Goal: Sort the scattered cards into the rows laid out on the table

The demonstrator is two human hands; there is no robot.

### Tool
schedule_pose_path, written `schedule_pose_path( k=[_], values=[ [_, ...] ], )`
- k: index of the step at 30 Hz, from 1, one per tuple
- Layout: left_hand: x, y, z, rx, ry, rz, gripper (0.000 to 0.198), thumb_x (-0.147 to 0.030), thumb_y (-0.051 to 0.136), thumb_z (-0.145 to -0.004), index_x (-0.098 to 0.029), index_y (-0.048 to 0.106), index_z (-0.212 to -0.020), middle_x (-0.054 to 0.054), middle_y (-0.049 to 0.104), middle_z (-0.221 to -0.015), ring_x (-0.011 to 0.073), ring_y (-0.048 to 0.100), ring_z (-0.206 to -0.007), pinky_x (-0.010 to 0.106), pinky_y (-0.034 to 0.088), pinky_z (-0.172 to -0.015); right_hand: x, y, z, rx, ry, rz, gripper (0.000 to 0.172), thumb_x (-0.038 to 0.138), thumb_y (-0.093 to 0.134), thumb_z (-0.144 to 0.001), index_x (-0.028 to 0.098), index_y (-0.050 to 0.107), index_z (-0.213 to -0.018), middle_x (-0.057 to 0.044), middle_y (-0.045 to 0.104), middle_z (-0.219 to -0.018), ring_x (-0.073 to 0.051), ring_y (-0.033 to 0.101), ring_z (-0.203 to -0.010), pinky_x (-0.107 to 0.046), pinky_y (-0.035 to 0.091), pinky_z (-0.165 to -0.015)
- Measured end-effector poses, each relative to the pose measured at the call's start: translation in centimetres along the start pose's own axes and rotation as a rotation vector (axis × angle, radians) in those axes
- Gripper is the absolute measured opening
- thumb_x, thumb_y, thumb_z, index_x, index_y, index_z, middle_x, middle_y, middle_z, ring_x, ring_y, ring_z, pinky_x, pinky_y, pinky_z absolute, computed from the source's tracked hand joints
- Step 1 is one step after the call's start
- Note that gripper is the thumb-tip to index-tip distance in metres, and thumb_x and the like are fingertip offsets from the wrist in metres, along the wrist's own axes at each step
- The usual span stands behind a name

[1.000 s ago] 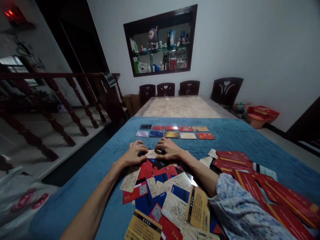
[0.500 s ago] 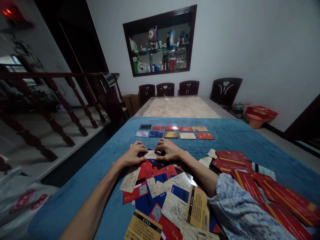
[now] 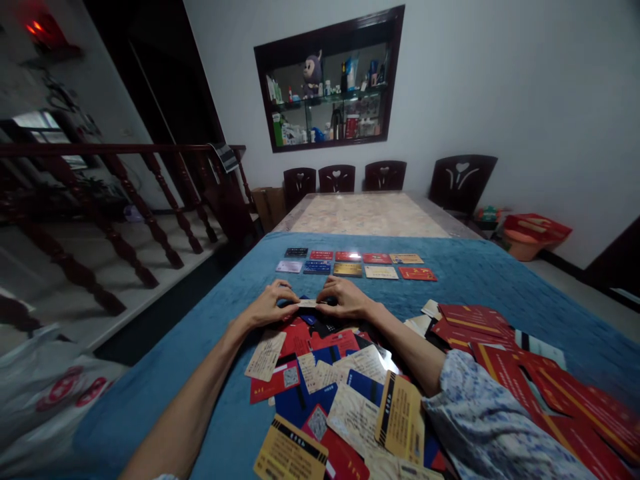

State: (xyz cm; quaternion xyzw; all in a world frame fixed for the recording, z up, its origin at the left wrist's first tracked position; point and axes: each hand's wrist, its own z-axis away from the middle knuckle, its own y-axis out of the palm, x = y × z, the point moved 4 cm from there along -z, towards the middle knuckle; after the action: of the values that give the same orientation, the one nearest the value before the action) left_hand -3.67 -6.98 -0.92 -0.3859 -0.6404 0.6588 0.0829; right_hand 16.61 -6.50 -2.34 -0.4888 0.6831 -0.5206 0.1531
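My left hand [image 3: 273,307] and my right hand [image 3: 345,298] both pinch a pale cream card [image 3: 309,303] by its ends, at the far edge of a loose pile of cards [image 3: 330,380] on the blue cloth [image 3: 200,347]. The card is lifted slightly off the pile and seen almost edge-on. Both hands have their fingers curled. Beyond them, two neat rows of cards [image 3: 350,263] lie face up on the cloth. My right forearm, in a patterned sleeve [image 3: 480,427], rests across the pile.
Red envelopes or booklets [image 3: 525,367] are spread at the right. Beyond the cloth lies a bare marble tabletop [image 3: 365,213] with dark chairs [image 3: 385,175] behind it. A wooden railing [image 3: 125,200] runs along the left, and white plastic bags [image 3: 45,400] lie at lower left.
The cream card, flat on the pile before, is now tilted up between both hands. The hands have barely shifted; the camera turned slightly left.
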Motion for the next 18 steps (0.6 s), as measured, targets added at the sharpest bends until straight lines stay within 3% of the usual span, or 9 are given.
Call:
schedule_pose_path(
  k=[8, 18],
  values=[
    [0.7, 0.0, -0.3, -0.19, 0.037, 0.022, 0.033, -0.033, 0.048, -0.094, -0.019, 0.071, -0.074, 0.006, 0.069, -0.085, 0.0215, 0.059, -0.107, 0.031, 0.047, -0.093, -0.9, 0.0, 0.1, -0.107, 0.066, 0.005, 0.042, 0.039, 0.045, -0.1, 0.017, 0.072, -0.077, -0.005, 0.067, -0.072, -0.017, 0.052, -0.076, -0.027, 0.038, -0.071],
    [1.1, 0.6, -0.5, -0.302, 0.003, 0.047, 0.028, -0.029, 0.052, -0.093, -0.018, 0.073, -0.078, 0.005, 0.068, -0.094, 0.0177, 0.063, -0.093, 0.03, 0.049, -0.09, -2.2, 0.9, 0.1, -0.154, 0.161, 0.102, 0.029, 0.033, 0.049, -0.1, 0.017, 0.074, -0.099, -0.007, 0.061, -0.08, -0.016, 0.055, -0.077, -0.025, 0.039, -0.07]
  ],
)
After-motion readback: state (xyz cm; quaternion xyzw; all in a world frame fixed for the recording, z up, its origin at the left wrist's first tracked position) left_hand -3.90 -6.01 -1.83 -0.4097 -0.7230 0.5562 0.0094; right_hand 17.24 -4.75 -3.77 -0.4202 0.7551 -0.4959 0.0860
